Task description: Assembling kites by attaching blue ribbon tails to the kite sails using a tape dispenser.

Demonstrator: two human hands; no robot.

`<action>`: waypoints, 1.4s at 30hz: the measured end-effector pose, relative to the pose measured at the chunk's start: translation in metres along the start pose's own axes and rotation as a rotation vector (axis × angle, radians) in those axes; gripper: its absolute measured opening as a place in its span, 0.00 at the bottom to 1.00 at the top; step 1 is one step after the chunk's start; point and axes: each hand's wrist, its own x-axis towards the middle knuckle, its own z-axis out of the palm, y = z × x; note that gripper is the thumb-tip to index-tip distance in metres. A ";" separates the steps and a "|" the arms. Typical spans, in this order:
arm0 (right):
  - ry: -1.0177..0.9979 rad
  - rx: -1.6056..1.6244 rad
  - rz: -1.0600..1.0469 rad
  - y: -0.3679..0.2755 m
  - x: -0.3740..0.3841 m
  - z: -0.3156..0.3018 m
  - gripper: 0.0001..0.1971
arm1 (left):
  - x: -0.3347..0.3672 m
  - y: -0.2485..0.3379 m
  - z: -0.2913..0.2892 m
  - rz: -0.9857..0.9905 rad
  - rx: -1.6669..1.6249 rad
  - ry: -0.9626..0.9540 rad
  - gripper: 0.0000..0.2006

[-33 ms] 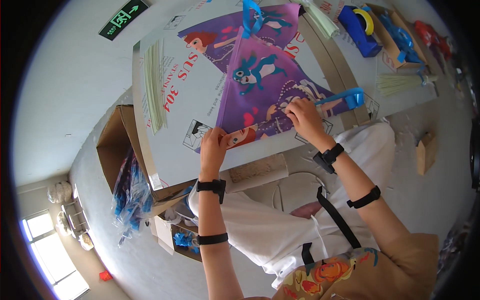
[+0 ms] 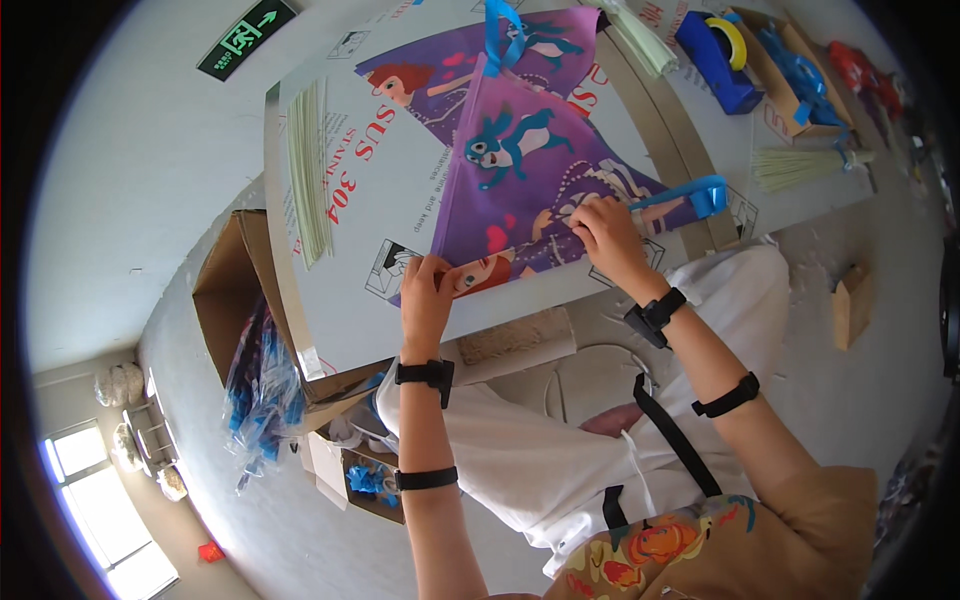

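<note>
A purple printed kite cloth (image 2: 520, 150), triangular, with a red-haired figure and a blue animal on it, lies on the board-topped table. At its near left corner, my left hand (image 2: 428, 295) has its fingers closed on the cloth. My right hand (image 2: 610, 235) pinches the same cloth farther right along the near side; its fingertips are partly hidden. A blue ribbon (image 2: 708, 197) sticks out past the right corner, and another blue ribbon (image 2: 503, 45) lies near the far tip. Beneath and behind is a second similar printed cloth (image 2: 420, 85).
Thin pale rods (image 2: 308, 175) lie at the table's left; another rod bundle (image 2: 800, 168) is at the right. A blue tape dispenser (image 2: 722, 65) stands beside a cardboard box (image 2: 785, 75) of blue ribbon. A large carton (image 2: 240, 270) with plastic-wrapped items stands left, below the table edge.
</note>
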 end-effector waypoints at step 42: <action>0.334 0.097 0.510 0.095 0.020 -0.128 0.06 | -0.022 0.033 0.099 -0.305 0.698 0.348 0.29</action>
